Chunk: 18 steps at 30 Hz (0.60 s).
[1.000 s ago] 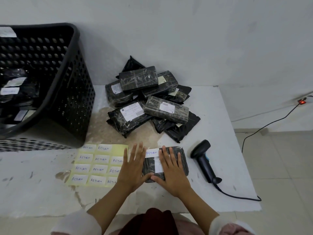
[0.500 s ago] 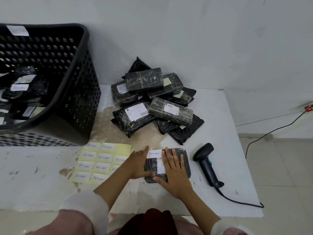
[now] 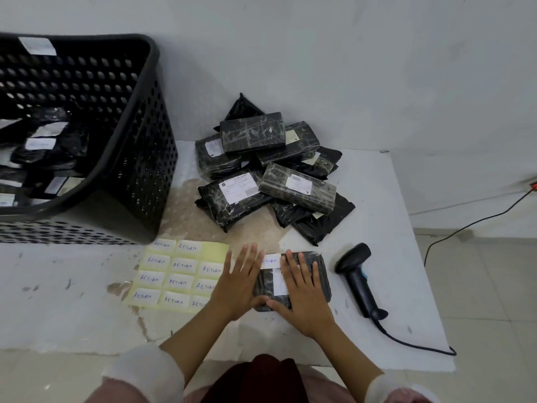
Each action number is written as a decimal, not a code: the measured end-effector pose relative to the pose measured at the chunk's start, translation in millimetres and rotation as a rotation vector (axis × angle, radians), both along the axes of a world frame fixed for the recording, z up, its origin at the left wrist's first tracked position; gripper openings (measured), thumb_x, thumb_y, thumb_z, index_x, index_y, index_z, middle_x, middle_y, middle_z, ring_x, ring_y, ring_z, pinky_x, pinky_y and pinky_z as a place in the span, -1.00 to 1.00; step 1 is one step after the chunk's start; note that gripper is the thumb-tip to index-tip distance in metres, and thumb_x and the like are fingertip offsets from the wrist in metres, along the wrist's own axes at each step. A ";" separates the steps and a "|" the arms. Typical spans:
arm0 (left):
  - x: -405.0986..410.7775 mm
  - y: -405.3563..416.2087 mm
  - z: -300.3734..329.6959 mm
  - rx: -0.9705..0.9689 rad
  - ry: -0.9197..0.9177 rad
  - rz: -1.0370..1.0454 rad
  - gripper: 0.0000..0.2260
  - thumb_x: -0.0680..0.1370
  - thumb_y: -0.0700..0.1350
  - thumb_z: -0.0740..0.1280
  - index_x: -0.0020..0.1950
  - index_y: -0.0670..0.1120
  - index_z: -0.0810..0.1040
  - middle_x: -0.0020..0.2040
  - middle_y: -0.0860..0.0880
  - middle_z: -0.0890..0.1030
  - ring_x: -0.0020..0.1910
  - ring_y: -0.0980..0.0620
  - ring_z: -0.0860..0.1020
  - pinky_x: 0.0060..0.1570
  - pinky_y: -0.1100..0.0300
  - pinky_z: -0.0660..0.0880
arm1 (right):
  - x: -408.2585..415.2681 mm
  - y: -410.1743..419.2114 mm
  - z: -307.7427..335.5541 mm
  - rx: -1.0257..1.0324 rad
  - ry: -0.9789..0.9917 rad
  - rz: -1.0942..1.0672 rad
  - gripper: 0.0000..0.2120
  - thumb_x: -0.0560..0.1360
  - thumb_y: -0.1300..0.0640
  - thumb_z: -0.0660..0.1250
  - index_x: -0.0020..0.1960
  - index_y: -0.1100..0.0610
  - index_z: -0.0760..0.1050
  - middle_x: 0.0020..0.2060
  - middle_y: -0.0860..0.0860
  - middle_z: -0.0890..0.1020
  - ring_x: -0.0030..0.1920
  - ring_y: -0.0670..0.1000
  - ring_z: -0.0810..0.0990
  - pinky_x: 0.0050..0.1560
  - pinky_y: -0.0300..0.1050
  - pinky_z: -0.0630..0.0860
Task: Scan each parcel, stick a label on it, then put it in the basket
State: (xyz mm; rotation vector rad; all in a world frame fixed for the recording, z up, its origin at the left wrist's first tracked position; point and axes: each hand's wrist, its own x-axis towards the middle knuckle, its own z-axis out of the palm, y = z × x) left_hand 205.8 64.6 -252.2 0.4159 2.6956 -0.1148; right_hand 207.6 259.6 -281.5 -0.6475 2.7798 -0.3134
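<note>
Parcel (image 3: 293, 282) sits on the table (image 3: 72, 301) between the label sheet (image 3: 177, 274) and the scanner (image 3: 359, 276), RETURN label (image 3: 270, 260) now stuck on its top edge. Half a second back the left hand (image 3: 238, 282) was curled at the parcel's side; now it's spread flat again. Right hand (image 3: 303, 295) lies flat on top too, fingers straight, nothing gripped. Looks like smoothing is done, so the basket (image 3: 136, 135) should be next.

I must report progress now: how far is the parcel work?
Done: several labelled parcels lie in the basket. In hand: the left hand and right hand press flat on a parcel bearing a RETURN label. Left: the pile behind it.
</note>
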 end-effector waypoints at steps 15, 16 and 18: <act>-41.7 2.6 21.1 0.316 -0.182 0.084 -0.45 0.58 -0.05 0.21 0.54 0.04 0.11 0.41 -0.12 0.29 0.28 -0.16 0.38 0.22 0.01 0.38 | -1.3 0.3 0.1 0.012 -0.027 0.009 -0.10 0.46 -0.48 -0.17 0.53 0.05 -0.41 0.51 -0.03 -0.39 0.49 0.02 -0.45 0.48 0.12 -0.41; -41.0 6.3 20.2 0.268 -0.171 0.046 -0.42 0.58 -0.07 0.19 0.56 0.07 0.05 0.45 -0.13 0.26 0.31 -0.17 0.36 0.27 0.01 0.34 | -1.5 0.5 0.6 0.013 -0.031 0.009 -0.10 0.46 -0.48 -0.17 0.53 0.05 -0.41 0.51 -0.03 -0.40 0.49 0.02 -0.46 0.48 0.11 -0.42; -37.4 13.1 19.0 0.207 -0.146 0.020 -0.39 0.58 -0.10 0.15 0.56 0.12 -0.06 0.52 -0.16 0.14 0.41 -0.19 0.26 0.38 -0.02 0.23 | -1.4 0.2 3.3 0.006 -0.038 0.011 -0.10 0.46 -0.48 -0.16 0.53 0.05 -0.40 0.50 -0.03 -0.41 0.49 0.02 -0.47 0.46 0.09 -0.45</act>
